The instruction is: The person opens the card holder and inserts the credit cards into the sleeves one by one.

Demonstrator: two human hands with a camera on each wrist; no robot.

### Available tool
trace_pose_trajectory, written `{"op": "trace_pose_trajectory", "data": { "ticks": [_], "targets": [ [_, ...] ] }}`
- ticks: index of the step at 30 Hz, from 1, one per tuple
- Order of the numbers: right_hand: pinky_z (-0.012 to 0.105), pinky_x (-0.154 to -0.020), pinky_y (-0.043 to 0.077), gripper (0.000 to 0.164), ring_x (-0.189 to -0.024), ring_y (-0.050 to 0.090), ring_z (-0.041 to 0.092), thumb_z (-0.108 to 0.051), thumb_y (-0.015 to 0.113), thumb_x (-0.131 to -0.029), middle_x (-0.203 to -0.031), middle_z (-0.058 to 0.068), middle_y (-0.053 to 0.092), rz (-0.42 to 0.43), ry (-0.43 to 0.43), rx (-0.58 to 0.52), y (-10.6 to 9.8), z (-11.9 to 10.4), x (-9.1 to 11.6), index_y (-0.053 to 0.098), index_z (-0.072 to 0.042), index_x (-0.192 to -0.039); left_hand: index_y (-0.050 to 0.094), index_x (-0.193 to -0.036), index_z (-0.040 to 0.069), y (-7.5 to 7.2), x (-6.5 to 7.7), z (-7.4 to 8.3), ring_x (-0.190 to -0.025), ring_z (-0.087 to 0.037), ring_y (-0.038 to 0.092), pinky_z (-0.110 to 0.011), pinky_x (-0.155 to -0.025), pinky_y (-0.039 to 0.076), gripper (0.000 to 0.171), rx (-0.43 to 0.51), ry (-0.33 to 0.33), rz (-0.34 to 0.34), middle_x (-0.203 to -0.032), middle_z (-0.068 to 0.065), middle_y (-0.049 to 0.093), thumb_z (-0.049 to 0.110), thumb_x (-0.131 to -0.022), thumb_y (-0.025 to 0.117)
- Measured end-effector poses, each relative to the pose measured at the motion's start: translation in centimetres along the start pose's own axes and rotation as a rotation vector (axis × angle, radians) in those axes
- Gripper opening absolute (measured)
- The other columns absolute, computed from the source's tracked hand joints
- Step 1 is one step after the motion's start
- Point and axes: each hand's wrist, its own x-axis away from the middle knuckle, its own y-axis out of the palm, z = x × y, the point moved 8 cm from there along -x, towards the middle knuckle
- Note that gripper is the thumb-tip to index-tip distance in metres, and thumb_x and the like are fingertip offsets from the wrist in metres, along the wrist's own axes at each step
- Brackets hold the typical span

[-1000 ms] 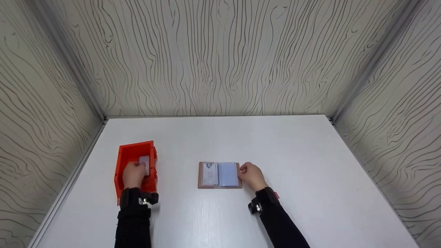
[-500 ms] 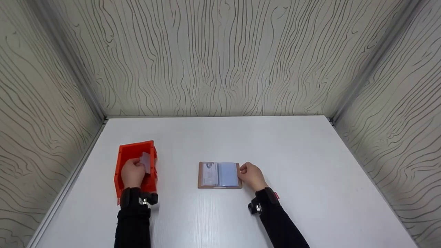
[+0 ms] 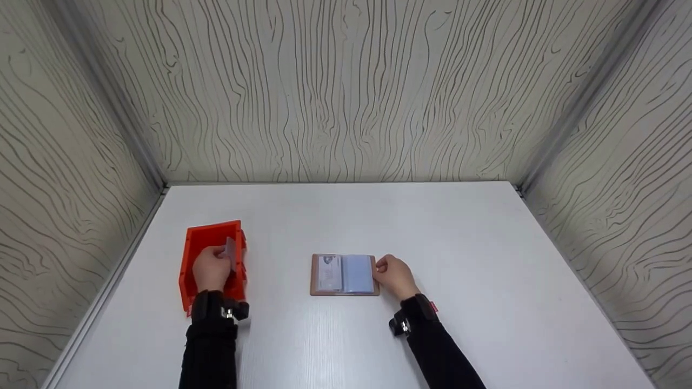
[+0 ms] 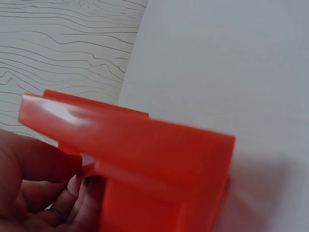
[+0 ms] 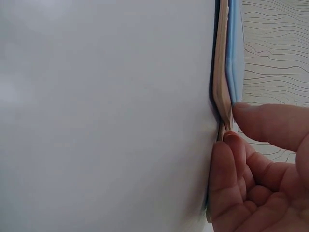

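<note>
Inside a red plastic bin (image 3: 208,234), my left hand (image 3: 211,268) pinches a pale card (image 3: 230,249) between thumb and fingers. The card stands tilted on edge near the bin's right wall. In the left wrist view, the bin wall (image 4: 145,150) hides most of the card. A brown-covered card holder (image 3: 313,275) lies open on the table, with a printed card (image 3: 329,274) in its left sleeve and a pale bluish clear sleeve (image 3: 358,273) on the right. My right hand (image 3: 397,277) pinches the holder's right edge; the right wrist view shows the brown cover (image 5: 220,77) close up beside the thumb.
The white table (image 3: 346,335) carries the bin on the left and the card holder in the middle. Wood-patterned panels (image 3: 346,92) stand at the back and both sides.
In the bin, the card has gone from lying fairly flat to standing on edge, turned up by my left hand. My right hand and the card holder have stayed in place.
</note>
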Motion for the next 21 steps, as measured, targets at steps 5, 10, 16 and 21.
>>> {"op": "trace_pose_trajectory", "data": {
  "ticks": [5, 10, 16, 21],
  "targets": [
    [0.038, -0.074, 0.048, 0.014, -0.074, 0.057, 0.019, -0.012, 0.069, -0.086, -0.078, 0.002, 0.061, 0.011, -0.012, 0.002, -0.1, -0.1, 0.1, 0.064, 0.0, -0.091, 0.052, -0.138, -0.001, 0.1, -0.2, -0.1, -0.117, -0.038, 0.049, -0.056, -0.099, 0.043, 0.042, -0.011, -0.005, -0.003, -0.131, -0.023, 0.055, 0.004, -0.097, 0.045],
    [0.038, -0.074, 0.047, 0.013, -0.075, 0.056, 0.019, -0.011, 0.069, -0.086, -0.078, 0.001, 0.06, 0.012, 0.002, -0.008, -0.1, -0.1, 0.2, 0.064, 0.0, -0.092, 0.053, -0.137, -0.002, -0.2, -0.2, -0.2, -0.118, -0.039, 0.047, -0.054, -0.098, 0.043, 0.043, -0.031, -0.002, 0.014, -0.132, -0.024, 0.055, 0.003, -0.095, 0.047],
    [0.038, -0.075, 0.048, 0.014, -0.076, 0.057, 0.02, -0.012, 0.069, -0.086, -0.078, 0.002, 0.061, 0.019, 0.004, -0.008, -0.1, -0.1, 0.1, 0.064, 0.0, -0.092, 0.053, -0.137, -0.003, -0.8, 0.1, -0.3, -0.119, -0.039, 0.045, -0.055, -0.1, 0.042, 0.048, -0.013, 0.0, 0.017, -0.136, -0.023, 0.053, 0.002, -0.09, 0.049],
    [0.037, -0.074, 0.047, 0.015, -0.075, 0.056, 0.019, -0.012, 0.07, -0.086, -0.078, 0.002, 0.06, 0.009, 0.013, -0.015, 0.0, 0.0, 0.0, 0.064, 0.0, -0.092, 0.055, -0.135, -0.005, -1.6, 0.2, 0.0, -0.117, -0.04, 0.048, -0.056, -0.097, 0.044, 0.046, -0.032, 0.035, 0.062, -0.133, -0.025, 0.056, 0.003, -0.09, 0.048]
  ]
}}
